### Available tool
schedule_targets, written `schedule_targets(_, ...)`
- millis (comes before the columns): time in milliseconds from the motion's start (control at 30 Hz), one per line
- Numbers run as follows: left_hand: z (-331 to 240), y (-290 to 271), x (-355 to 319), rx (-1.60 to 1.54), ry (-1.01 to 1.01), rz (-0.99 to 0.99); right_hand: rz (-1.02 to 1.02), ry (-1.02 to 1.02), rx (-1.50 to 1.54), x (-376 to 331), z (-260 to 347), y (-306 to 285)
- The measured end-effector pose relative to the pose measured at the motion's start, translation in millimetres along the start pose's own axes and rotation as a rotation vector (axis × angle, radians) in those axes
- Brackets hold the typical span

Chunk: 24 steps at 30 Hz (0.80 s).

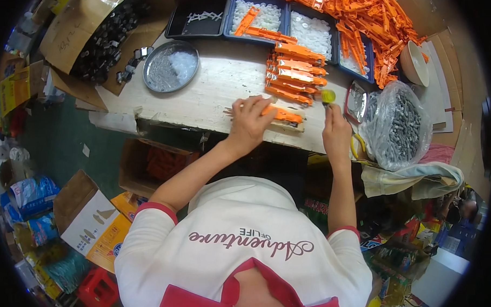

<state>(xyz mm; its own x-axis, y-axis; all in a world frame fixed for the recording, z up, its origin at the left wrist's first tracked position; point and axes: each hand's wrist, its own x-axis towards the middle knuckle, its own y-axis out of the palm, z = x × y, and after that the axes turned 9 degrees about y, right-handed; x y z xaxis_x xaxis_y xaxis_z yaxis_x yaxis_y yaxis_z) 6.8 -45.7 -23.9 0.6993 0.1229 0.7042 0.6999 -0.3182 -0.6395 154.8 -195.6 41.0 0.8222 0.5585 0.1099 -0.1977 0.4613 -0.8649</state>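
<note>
My left hand [249, 124] is closed at the table's front edge, its fingers pressed on an orange plastic part [288, 115]. That part lies on a small wooden block [297, 127]; its left end is hidden under my fingers. To the right, my right hand [337, 132] grips a small mallet with a yellow head [328, 96]. The mallet head is raised slightly, apart from the orange part. Just beyond both hands, several similar orange parts [296, 75] lie side by side in a stack.
Trays of white plastic pieces [311, 33] and a large orange heap [370, 19] line the back. A round metal dish [152, 75] sits left, near a carton of black and metal pieces [104, 61]. At right are a bag of grey pieces [399, 129] and yellow-handled scissors [359, 144].
</note>
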Motion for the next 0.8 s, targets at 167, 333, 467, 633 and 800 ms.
schedule_targets(167,27,-1,16,-0.152,0.135,0.125,-0.156,0.016,-0.228,-12,-53,10)
schedule_targets(333,34,-6,61,-0.139,0.205,0.012,-0.192,-0.105,-0.221,-3,-56,10)
schedule_targets(467,59,18,104,0.058,0.296,0.017,-0.251,-0.216,-0.126,21,-31,0)
schedule_targets(633,76,43,120,0.033,0.275,0.025,-0.254,-0.280,-0.078,58,3,-12)
schedule_targets(800,72,43,122,0.019,0.291,-0.026,-0.229,-0.531,0.085,128,55,2)
